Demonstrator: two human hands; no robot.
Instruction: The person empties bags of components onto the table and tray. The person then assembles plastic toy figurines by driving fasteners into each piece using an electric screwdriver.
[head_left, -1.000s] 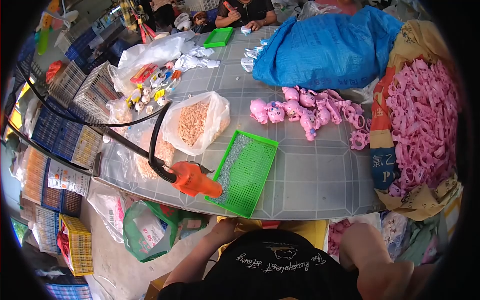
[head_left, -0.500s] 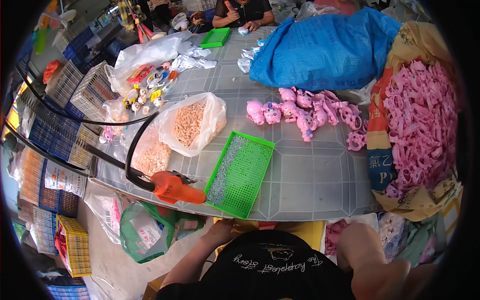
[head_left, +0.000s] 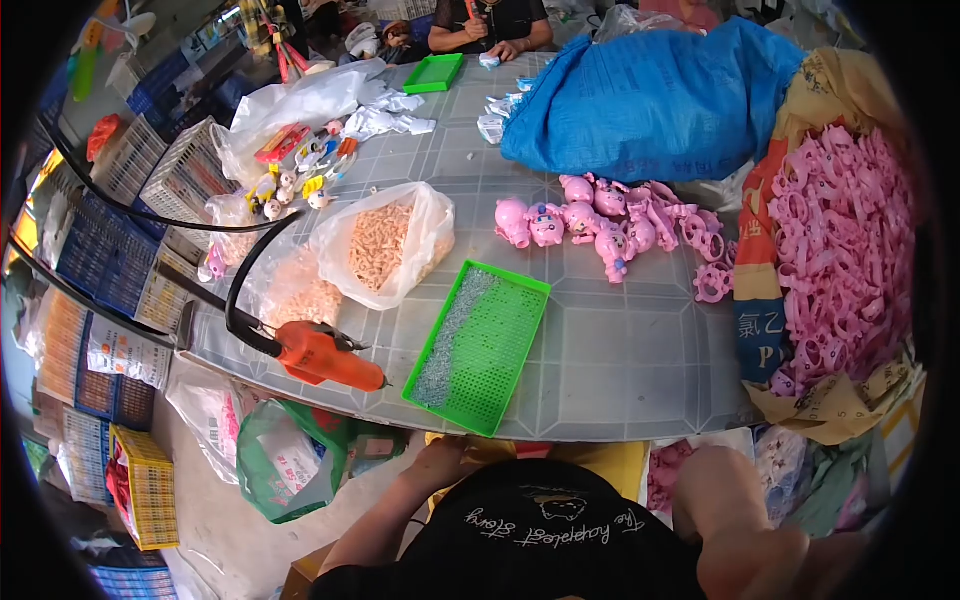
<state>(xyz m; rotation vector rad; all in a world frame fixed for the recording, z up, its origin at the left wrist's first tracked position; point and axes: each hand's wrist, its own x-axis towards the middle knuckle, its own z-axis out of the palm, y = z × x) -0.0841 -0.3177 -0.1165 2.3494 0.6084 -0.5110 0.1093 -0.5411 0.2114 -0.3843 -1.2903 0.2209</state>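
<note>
My left hand (head_left: 440, 462) is low at the table's front edge, by yellow material. Its fingers are hidden, so what it holds cannot be made out. Only the bent right arm (head_left: 725, 500) shows at the lower right; the right hand is out of sight. An orange electric screwdriver (head_left: 330, 357) with a black cord hangs over the front left of the table. Just right of it lies a green perforated tray (head_left: 490, 355) with small grey screws (head_left: 450, 340) along its left side. Pink toy figures (head_left: 612, 240) lie farther back.
An open bag of beige pieces (head_left: 380, 250) stands left of the tray. A blue sack (head_left: 650, 105) lies at the back, and a large sack of pink parts (head_left: 840, 260) stands right. Across the table sits a person (head_left: 490, 30) holding a red tool. Crates (head_left: 150, 480) line the left.
The orange screwdriver has swung left, away from the green tray. The person across the table has shifted the red tool slightly. My arms look almost unmoved.
</note>
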